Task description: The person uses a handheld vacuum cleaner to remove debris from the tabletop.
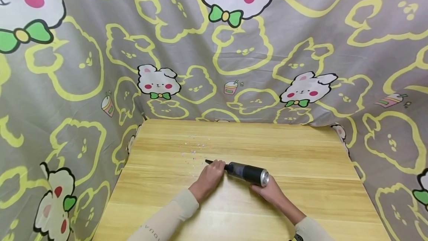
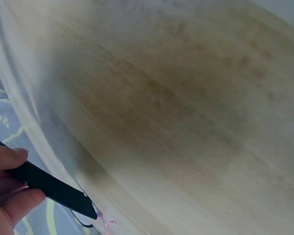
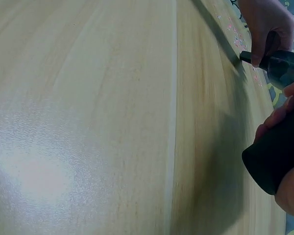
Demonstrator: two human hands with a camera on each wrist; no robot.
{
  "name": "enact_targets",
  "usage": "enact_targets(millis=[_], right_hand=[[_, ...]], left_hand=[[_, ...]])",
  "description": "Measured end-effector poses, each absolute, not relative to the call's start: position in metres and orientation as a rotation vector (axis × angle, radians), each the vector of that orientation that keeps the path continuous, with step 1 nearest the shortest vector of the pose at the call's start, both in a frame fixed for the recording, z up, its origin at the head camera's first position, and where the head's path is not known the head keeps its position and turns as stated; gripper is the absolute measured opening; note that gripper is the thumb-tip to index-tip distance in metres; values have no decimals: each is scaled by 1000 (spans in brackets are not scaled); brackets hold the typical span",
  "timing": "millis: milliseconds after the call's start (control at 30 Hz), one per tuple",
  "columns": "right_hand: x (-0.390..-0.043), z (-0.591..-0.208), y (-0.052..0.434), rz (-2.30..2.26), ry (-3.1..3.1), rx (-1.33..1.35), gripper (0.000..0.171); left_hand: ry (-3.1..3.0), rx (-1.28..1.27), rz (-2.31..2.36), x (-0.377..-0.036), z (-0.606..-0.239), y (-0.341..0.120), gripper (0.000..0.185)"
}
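A black handheld vacuum cleaner (image 1: 250, 173) with a smoky see-through front section is held above the wooden table, tilted, its narrow nozzle (image 2: 54, 188) pointing left and away. My left hand (image 1: 208, 180) pinches that nozzle between thumb and fingers, close behind its tip. Around the rear of the body, my right hand (image 1: 271, 192) has its fingers wrapped; the body hides part of them in the head view. Small pink and white bits (image 1: 194, 152) lie scattered on the table just beyond the nozzle tip. In the left wrist view, the tip overlaps some of these specks (image 2: 108, 223).
The light wooden table (image 1: 160, 203) carries everything. Grey cloth curtains (image 1: 187, 55) printed with rabbits and yellow outlines hang along its far edge and both sides. Shadows of the hands and vacuum fall across the tabletop in the right wrist view.
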State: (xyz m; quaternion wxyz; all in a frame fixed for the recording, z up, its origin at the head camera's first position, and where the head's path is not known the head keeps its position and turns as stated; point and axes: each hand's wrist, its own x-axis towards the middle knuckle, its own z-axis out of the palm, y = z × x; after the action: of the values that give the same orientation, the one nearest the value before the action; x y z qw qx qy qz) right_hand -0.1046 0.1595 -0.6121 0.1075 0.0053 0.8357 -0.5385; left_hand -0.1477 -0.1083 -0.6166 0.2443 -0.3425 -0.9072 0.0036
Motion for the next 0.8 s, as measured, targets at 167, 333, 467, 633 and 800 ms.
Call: enact_targets(millis=[167, 333, 467, 633, 800], right_hand=[[-107, -614, 160, -1579, 2469, 23, 50], [-107, -619, 160, -1556, 2514, 8, 49], [-109, -619, 160, -1566, 2514, 0, 51], [-112, -617, 159, -1580, 2503, -2, 52], [-115, -615, 157, -1566, 2478, -18, 51]], left_hand=[[-2456, -935, 14, -150, -616, -108, 15], [-2456, -936, -7, -151, -618, -107, 14], [-2469, -914, 6, -152, -618, -106, 13], [-2488, -882, 4, -153, -617, -106, 14], [-2478, -865, -5, -151, -617, -109, 11]])
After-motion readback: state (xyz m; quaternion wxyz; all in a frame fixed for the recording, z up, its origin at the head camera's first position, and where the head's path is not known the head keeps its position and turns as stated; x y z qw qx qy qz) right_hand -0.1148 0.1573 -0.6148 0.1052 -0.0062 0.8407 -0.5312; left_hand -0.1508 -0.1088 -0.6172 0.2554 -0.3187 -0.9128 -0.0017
